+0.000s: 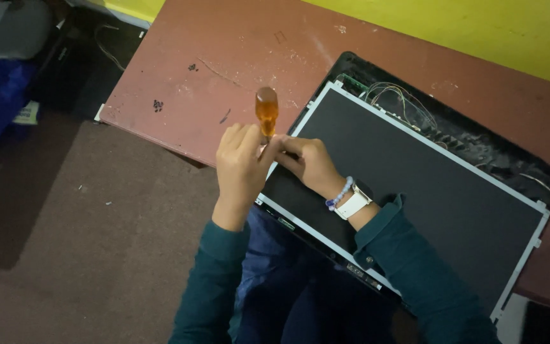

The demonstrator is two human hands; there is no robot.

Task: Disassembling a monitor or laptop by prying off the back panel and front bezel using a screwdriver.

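**Screwdriver held at the panel's left edge**

The translucent amber-handled screwdriver is gripped upright by the left hand. Its tip is steadied by the pinched fingers of the right hand. The dark flat display panel, already bared in its black plastic shell, lies across the reddish-brown table's front edge.

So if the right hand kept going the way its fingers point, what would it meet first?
Probably the left hand: the right hand points left along the screen panel's edge, and its fingertips already meet the left by the amber screwdriver. Depth is unclear.
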